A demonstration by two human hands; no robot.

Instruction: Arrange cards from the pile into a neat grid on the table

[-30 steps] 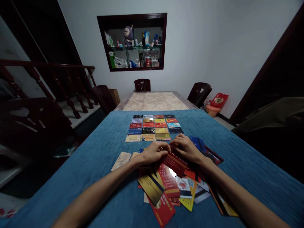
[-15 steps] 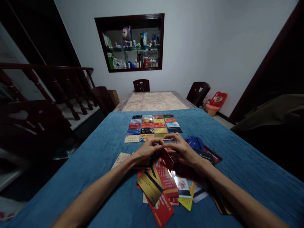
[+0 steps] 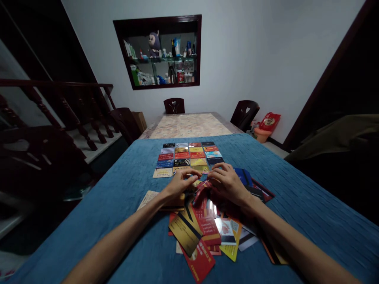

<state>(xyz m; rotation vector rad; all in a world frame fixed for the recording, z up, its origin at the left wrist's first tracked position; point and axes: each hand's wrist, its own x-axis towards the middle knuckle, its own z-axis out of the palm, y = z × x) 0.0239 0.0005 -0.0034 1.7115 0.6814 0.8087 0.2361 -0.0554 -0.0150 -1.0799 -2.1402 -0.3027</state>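
Observation:
My left hand [image 3: 179,184] and my right hand [image 3: 226,182] meet over a blue tablecloth [image 3: 118,205], both pinching a dark red card [image 3: 202,188] that stands tilted on its edge between their fingertips. Just beyond my fingers, several cards lie face up in a tidy grid [image 3: 186,157]. Under and in front of my wrists spreads a loose pile of overlapping cards, with a gold card [image 3: 185,232] and a red card [image 3: 199,260] nearest me. My forearms hide part of the pile.
A beige card [image 3: 146,198] lies alone left of the pile; blue and dark cards [image 3: 245,178] lie to the right. Beyond the cloth, the table has a patterned top [image 3: 189,125] with dark chairs [image 3: 174,105] around it. A wooden railing [image 3: 59,102] runs along the left.
The red card lay flat across the pile in both hands; it has been lifted and tipped onto its edge. Both hands have moved slightly away from me, toward the grid.

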